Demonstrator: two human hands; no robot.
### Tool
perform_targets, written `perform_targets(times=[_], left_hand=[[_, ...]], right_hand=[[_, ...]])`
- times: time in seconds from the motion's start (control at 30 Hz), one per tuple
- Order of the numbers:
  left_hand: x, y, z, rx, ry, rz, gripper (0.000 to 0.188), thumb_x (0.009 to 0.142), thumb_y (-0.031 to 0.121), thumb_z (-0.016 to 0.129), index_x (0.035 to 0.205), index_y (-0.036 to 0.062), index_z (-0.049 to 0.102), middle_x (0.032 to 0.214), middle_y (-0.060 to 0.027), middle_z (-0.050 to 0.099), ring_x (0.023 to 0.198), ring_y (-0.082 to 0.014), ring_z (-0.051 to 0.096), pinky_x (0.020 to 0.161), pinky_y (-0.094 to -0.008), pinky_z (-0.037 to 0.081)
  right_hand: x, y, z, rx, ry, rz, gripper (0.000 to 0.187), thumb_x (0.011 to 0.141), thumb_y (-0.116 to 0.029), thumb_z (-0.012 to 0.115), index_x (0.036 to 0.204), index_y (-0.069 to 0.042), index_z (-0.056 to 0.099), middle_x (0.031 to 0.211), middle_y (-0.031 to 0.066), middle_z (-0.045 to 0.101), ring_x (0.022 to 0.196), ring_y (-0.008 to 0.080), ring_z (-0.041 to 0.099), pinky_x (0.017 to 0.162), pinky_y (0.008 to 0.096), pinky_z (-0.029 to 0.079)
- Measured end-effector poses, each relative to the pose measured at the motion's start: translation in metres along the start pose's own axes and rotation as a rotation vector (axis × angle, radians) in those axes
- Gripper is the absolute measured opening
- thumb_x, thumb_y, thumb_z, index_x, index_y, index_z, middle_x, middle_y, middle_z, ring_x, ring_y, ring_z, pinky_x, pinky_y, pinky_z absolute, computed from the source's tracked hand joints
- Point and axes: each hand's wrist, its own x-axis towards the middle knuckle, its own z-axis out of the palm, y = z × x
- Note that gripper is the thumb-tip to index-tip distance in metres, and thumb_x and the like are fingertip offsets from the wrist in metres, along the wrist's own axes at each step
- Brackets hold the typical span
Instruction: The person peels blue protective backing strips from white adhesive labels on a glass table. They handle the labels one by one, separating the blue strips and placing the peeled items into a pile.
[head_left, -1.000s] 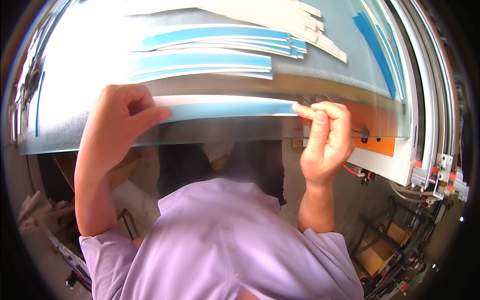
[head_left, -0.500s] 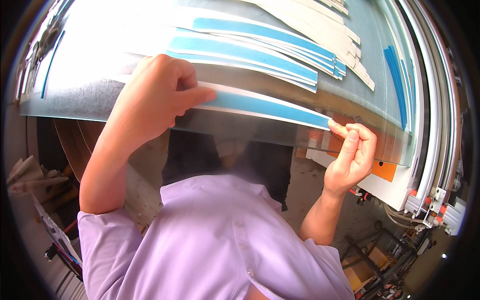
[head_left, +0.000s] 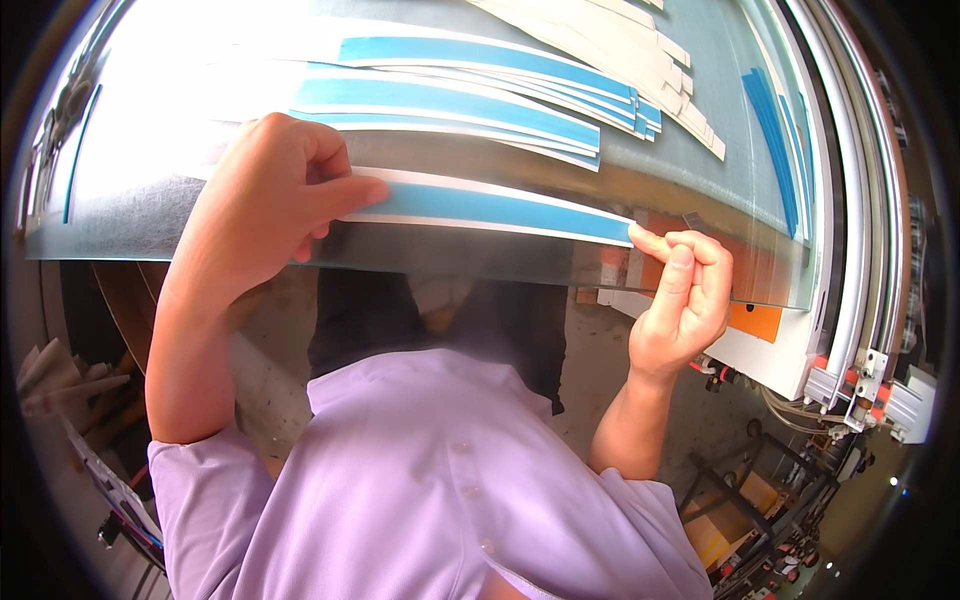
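Hands hold one blue strip [head_left: 500, 207] at mid-frame along the glass worktop [head_left: 150, 225] edge: left hand [head_left: 270, 195] curled, pinching its left end, right hand [head_left: 685, 290] closed, fingertips gripping its right tip, below more blue strips [head_left: 470, 60].

A glass table [head_left: 120, 225] bears a stack of blue strips [head_left: 470, 85] near its middle, with white strips [head_left: 620, 40] beyond them and more blue strips [head_left: 775, 130] at its right end. An orange panel [head_left: 755, 320] sits under its right edge.
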Motion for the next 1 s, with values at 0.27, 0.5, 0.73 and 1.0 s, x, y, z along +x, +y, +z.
perform_targets(times=[0.27, 0.5, 0.73, 1.0], left_hand=[[0.0, 0.0, -0.002, -0.001, -0.014, -0.01, 0.036, 0.088, 0.02, 0.079, 0.065, 0.0022, 0.058, 0.052, 0.0009, 0.052, 0.044, -0.0045, 0.046, 0.039, -0.0224, 0.036], [-0.001, 0.003, -0.002, 0.021, -0.012, -0.019, 0.036, 0.089, 0.02, 0.078, 0.064, 0.0027, 0.057, 0.053, 0.0006, 0.053, 0.044, -0.0047, 0.046, 0.04, -0.0229, 0.036], [-0.003, -0.002, 0.0, 0.018, 0.005, 0.021, 0.033, 0.088, 0.019, 0.078, 0.066, 0.0017, 0.061, 0.053, 0.0002, 0.054, 0.044, -0.0056, 0.047, 0.041, -0.0235, 0.037], [-0.005, -0.009, 0.006, 0.281, 0.2, 0.339, 0.037, 0.084, 0.02, 0.082, 0.067, -0.0015, 0.057, 0.053, -0.0095, 0.055, 0.046, -0.0206, 0.053, 0.048, -0.0348, 0.043]], right_hand=[[-0.001, -0.004, -0.005, -0.021, -0.06, 0.039, 0.014, 0.108, -0.009, 0.047, 0.107, 0.001, 0.057, 0.091, 0.0179, 0.078, 0.088, 0.0132, 0.067, 0.097, 0.0312, 0.045], [0.0, -0.003, -0.002, 0.009, -0.027, 0.025, 0.012, 0.106, -0.007, 0.05, 0.103, 0.001, 0.058, 0.09, 0.0156, 0.077, 0.079, 0.0147, 0.063, 0.083, 0.028, 0.047], [0.008, -0.043, 0.017, -0.554, -0.022, -0.254, 0.023, 0.099, -0.017, 0.062, 0.114, -0.004, 0.072, 0.108, 0.0099, 0.067, 0.1, 0.0284, 0.058, 0.095, 0.0451, 0.043], [-0.006, -0.076, 0.078, -0.259, -0.378, -0.416, 0.066, 0.073, -0.019, 0.082, 0.134, 0.0, 0.064, 0.124, 0.0097, 0.063, 0.112, 0.0292, 0.057, 0.095, 0.0438, 0.044]])
